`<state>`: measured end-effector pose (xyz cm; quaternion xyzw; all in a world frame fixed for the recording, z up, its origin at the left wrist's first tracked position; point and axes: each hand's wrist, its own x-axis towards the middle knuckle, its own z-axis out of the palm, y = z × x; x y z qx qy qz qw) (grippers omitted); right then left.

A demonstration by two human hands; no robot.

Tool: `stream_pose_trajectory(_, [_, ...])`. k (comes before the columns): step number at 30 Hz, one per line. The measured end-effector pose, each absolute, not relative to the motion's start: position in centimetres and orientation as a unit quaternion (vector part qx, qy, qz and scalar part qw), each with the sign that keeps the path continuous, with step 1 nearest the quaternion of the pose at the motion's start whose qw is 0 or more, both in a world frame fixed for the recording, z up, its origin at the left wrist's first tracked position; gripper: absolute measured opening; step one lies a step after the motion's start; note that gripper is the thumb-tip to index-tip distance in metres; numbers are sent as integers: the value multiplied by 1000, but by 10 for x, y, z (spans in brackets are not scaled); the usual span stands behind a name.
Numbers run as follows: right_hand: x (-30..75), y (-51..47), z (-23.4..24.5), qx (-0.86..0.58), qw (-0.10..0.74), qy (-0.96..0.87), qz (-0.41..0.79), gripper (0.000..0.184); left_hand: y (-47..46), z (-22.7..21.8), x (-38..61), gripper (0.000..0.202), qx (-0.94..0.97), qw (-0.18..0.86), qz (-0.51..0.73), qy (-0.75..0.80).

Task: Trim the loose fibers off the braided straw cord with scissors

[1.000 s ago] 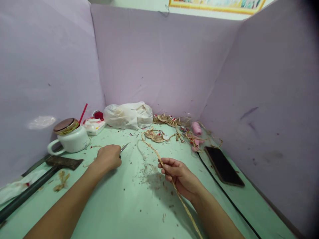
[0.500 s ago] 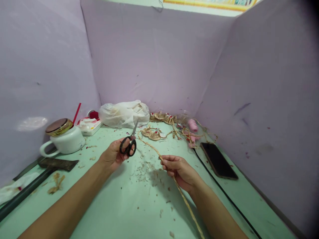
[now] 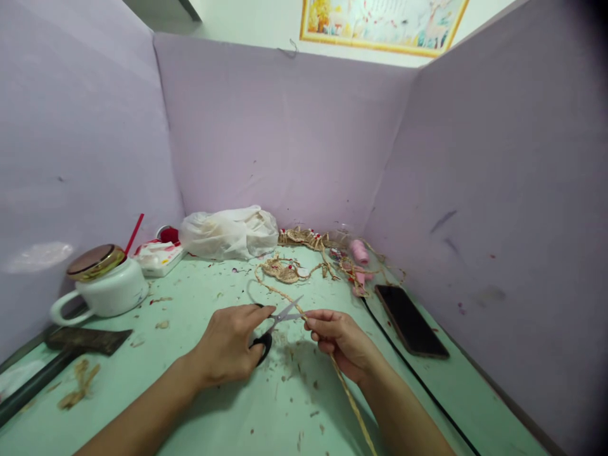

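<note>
My left hand (image 3: 232, 342) is closed on the black handles of a pair of scissors (image 3: 272, 329), thumb and fingers in the loops. The blades stand apart and point right, close to a twisted straw cord (image 3: 349, 396). My right hand (image 3: 339, 335) pinches that cord just beside the blade tips. From the pinch, the cord runs down toward the near edge and up to a woven straw piece (image 3: 281, 269) with red beads. Whether the blades touch the cord, I cannot tell.
At the left are a white mug (image 3: 111, 293) with a gold lid, a hammer (image 3: 90, 339) and a tissue pack (image 3: 159, 258). A white plastic bag (image 3: 230, 233) lies at the back. Pink thread spools (image 3: 360, 252), a phone (image 3: 412, 321) and a black cable (image 3: 403, 364) are on the right.
My left hand has turned over and brought the scissors down and right to the cord, with the blades now spread. My right hand keeps its pinch. The view has tilted up.
</note>
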<state>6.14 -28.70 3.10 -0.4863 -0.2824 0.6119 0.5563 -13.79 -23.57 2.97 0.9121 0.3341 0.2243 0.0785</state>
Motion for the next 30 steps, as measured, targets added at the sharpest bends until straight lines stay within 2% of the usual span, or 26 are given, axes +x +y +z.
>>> stream_pose_trajectory(4, [59, -288, 30, -506, 543, -307, 595, 21, -234, 25, -137, 54, 931, -19, 184, 314])
stream_pose_trajectory(8, [56, -288, 28, -502, 535, -341, 588, 18, -231, 24, -138, 53, 935, -51, 175, 303])
stream_pose_trajectory(24, [56, -290, 29, -477, 519, -363, 609, 17, -230, 20, -140, 55, 951, -36, 124, 280])
stream_pose_trajectory(30, [58, -291, 29, -472, 520, -356, 616, 15, -228, 17, -140, 53, 945, 46, 150, 286])
